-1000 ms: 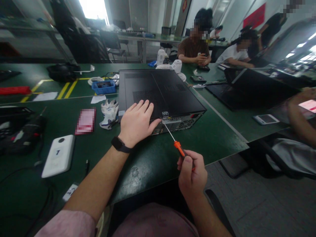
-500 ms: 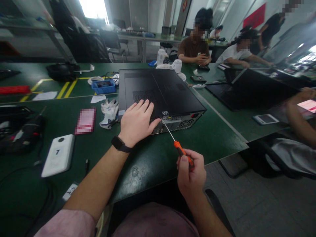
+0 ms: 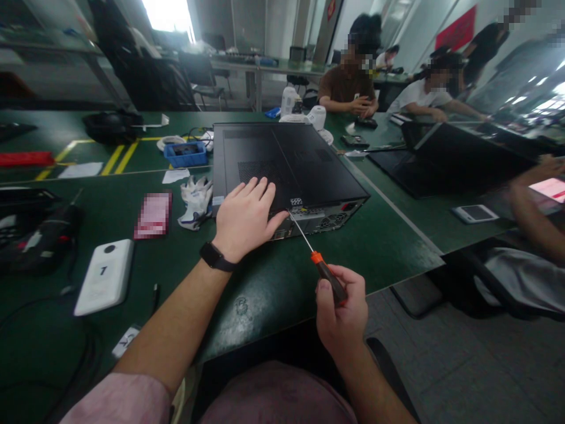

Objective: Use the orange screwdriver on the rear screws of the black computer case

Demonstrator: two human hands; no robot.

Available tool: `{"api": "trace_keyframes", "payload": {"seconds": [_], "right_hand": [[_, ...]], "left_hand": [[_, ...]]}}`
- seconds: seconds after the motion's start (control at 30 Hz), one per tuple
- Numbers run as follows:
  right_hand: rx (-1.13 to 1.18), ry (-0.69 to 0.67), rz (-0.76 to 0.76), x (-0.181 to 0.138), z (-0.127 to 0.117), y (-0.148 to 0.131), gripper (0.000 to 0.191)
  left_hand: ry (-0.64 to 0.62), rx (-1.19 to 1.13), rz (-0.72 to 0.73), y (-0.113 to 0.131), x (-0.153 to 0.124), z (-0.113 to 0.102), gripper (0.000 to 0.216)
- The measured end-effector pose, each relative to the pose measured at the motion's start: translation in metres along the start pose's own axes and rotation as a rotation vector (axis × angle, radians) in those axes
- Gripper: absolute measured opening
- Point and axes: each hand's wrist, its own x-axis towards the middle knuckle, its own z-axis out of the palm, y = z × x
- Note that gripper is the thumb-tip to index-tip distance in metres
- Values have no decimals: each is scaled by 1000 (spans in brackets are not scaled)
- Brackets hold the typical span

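Observation:
A black computer case (image 3: 304, 159) lies on its side on the green table, its back panel with the fan grille facing me. My left hand (image 3: 247, 218) rests flat on the near left part of the case's top, fingers stretched and thumb near the back edge. In my right hand (image 3: 342, 312) is a screwdriver (image 3: 326, 274) with an orange and dark handle, gripped between thumb and fingers. Its thin shaft points up and left, and the tip meets the case's back edge beside my left thumb. Whether a screw sits under the tip is too small to tell.
Left of the case lie work gloves (image 3: 195, 203), a blue bin (image 3: 185, 154), a pink card (image 3: 153, 215) and a white numbered power bank (image 3: 104, 277). A power drill (image 3: 48, 235) lies further left. At right are a phone (image 3: 474, 214) and a dark panel (image 3: 406, 171); co-workers sit around.
The screwdriver's handle has turned in my right hand, showing more of its dark side now. The fingers shifted slightly; my left hand and the case stay in place.

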Motion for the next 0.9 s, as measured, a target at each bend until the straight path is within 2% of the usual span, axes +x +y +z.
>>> {"api": "trace_keyframes", "payload": {"seconds": [0.17, 0.27, 0.43, 0.57, 0.77, 0.9], "right_hand": [[-94, 17, 42, -2, -2, 11, 27], [-64, -7, 74, -2, -2, 15, 30], [47, -20, 67, 1, 0, 6, 25], [10, -8, 24, 3, 0, -1, 21], [-70, 0, 61, 0, -1, 8, 26], [-31, -15, 93, -1, 0, 10, 26]], "left_hand": [[-6, -12, -1, 1, 0, -1, 64], [-5, -17, 0, 1, 0, -1, 64], [-6, -2, -2, 0, 0, 0, 64], [-9, -2, -3, 0, 0, 0, 63], [-2, -17, -1, -1, 0, 0, 63], [-1, -20, 0, 0, 0, 0, 63]]}}
